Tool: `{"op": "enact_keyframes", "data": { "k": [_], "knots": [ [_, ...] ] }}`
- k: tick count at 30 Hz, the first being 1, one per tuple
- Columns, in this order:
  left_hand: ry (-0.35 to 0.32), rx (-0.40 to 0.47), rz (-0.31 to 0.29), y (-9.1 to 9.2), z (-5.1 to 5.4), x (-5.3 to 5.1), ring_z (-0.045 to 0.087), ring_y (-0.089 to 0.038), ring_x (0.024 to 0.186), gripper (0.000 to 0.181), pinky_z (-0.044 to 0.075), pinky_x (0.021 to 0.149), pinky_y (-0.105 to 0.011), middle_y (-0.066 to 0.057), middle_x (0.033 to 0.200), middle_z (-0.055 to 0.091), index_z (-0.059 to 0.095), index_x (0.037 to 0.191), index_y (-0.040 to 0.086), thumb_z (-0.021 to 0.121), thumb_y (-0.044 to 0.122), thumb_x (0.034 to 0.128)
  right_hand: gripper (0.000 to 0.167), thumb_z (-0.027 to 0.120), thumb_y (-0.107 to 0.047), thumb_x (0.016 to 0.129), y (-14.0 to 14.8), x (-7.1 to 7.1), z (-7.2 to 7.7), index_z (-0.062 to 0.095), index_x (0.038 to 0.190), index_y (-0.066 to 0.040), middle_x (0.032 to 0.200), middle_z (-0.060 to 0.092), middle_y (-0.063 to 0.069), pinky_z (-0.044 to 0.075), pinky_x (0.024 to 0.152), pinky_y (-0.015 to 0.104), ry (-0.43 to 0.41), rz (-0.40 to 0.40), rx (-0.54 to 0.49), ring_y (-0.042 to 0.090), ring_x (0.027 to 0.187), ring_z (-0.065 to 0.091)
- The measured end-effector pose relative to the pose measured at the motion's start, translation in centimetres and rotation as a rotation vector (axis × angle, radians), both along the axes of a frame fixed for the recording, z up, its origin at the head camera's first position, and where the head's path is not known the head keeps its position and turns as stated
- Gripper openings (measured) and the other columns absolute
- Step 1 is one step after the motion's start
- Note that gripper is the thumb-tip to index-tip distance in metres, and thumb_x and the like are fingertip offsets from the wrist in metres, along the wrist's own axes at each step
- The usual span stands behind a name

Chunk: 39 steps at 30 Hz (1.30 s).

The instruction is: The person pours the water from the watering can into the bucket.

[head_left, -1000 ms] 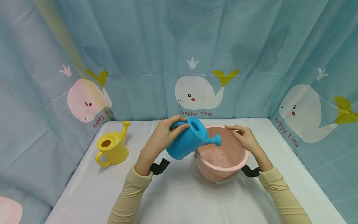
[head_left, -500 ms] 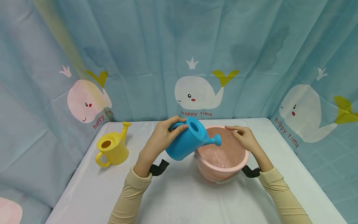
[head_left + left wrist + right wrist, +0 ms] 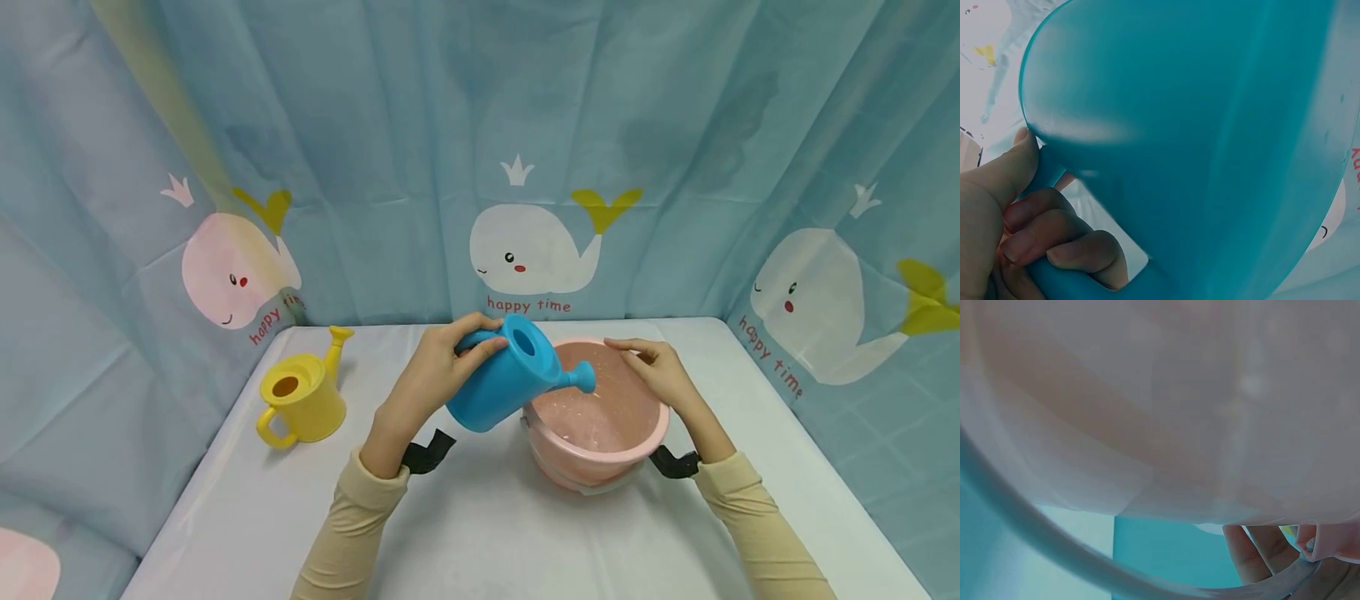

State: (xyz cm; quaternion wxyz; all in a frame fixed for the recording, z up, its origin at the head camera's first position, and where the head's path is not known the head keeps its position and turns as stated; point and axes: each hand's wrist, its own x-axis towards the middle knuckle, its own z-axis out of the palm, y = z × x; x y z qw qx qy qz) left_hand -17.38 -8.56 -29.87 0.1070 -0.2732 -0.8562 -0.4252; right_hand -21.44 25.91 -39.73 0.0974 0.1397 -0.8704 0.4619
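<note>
A blue watering can [image 3: 504, 375] is tilted to the right, its spout over the left part of a pink bucket [image 3: 577, 475]. My left hand [image 3: 435, 367] grips the can's handle; in the left wrist view several fingers curl through the handle [image 3: 1066, 281] and the thumb lies on top. My right hand [image 3: 658, 371] holds the bucket's rim at the back right. Specks of water glint inside the bucket, though no clear stream shows from the spout. In the right wrist view the bucket's wall [image 3: 1166, 412] hides much of that hand.
A yellow watering can [image 3: 307, 400] stands upright at the left of the white-covered table [image 3: 487, 533]. The bucket's curved carrying handle [image 3: 1054, 544] hangs down its side. A blue curtain [image 3: 420, 150] with printed whales encloses the back and sides.
Both hands, the blue watering can and the bucket stay nearly where they were. Only the glints of water inside the bucket have shifted.
</note>
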Motion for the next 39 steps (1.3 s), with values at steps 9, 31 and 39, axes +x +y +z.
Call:
{"op": "enact_keyframes", "data": {
  "k": [9, 31, 39],
  "knots": [
    [-0.015, 0.009, -0.004, 0.1, -0.3, 0.2, 0.063, -0.021, 0.096, 0.029, 0.052, 0.081, -0.044, -0.004, 0.113, 0.065, 0.063, 0.113, 0.022, 0.059, 0.036, 0.0886, 0.027, 0.052, -0.017, 0.096, 0.1, 0.1, -0.7, 0.064, 0.117, -0.005, 0.120, 0.060, 0.018, 0.044, 0.053, 0.021, 0.003, 0.001, -0.015, 0.011, 0.074, 0.056],
    [0.012, 0.030, 0.003, 0.1, -0.5, 0.4, 0.065, -0.020, 0.096, 0.029, 0.053, 0.080, -0.044, -0.003, 0.113, 0.066, 0.063, 0.114, 0.021, 0.060, 0.035, 0.0880, 0.026, 0.050, -0.002, 0.094, -1.6, 2.0, 2.5, 0.060, 0.116, 0.007, 0.118, 0.058, 0.026, 0.046, 0.055, 0.022, 0.001, 0.011, -0.005, 0.024, 0.079, 0.060],
    [0.008, 0.027, 0.008, 0.1, -0.4, 0.4, 0.064, -0.020, 0.096, 0.030, 0.052, 0.081, -0.044, -0.003, 0.113, 0.066, 0.063, 0.114, 0.021, 0.060, 0.035, 0.0882, 0.027, 0.050, -0.005, 0.095, -1.0, 1.1, 1.6, 0.060, 0.118, 0.005, 0.118, 0.059, 0.025, 0.039, 0.046, 0.022, -0.006, 0.028, -0.037, 0.015, 0.054, 0.046]
  ]
}}
